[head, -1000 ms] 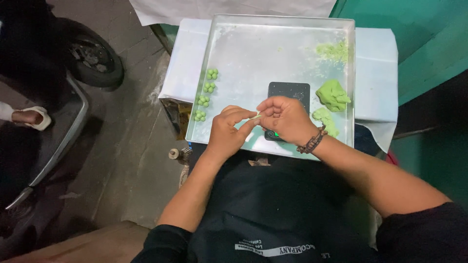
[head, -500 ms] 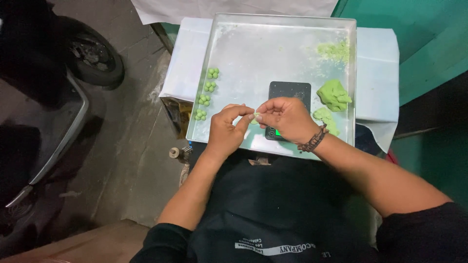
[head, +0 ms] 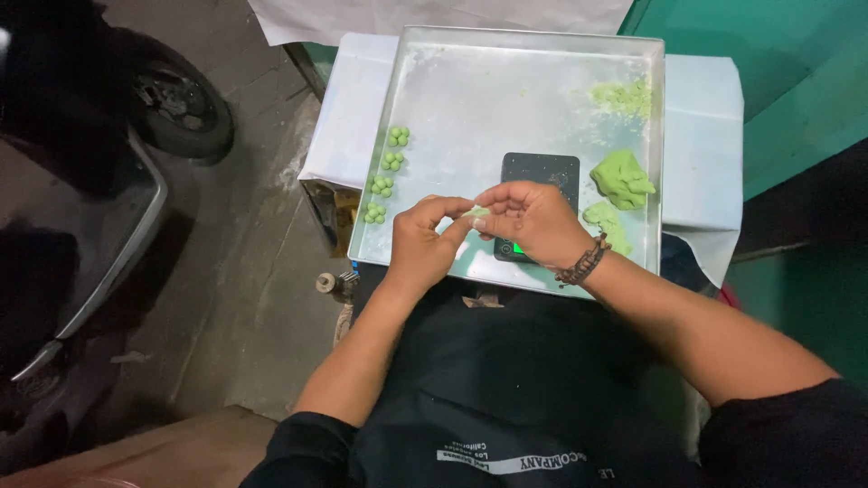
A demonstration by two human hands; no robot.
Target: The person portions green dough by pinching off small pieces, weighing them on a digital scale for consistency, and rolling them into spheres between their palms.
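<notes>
- Left hand (head: 420, 248) and right hand (head: 533, 217) meet over the tray (head: 506, 54), fingertips closed together on a small green dough bit (head: 476, 212).
- Black scale (head: 540, 172) lies right under the right hand; dough lumps (head: 622, 179) just beyond it.
- Rows of little balls (head: 384, 185) lie beside the left hand.
- Risk, I'd say: the bit is tiny and soft, so a hard pinch could smear it, or it could slip onto the scale.

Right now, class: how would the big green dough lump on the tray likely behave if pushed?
The green dough lump looks soft and irregular, so it would probably dent rather than roll. Crumbs smeared on the metal tray suggest it may stick and crumble.
</notes>
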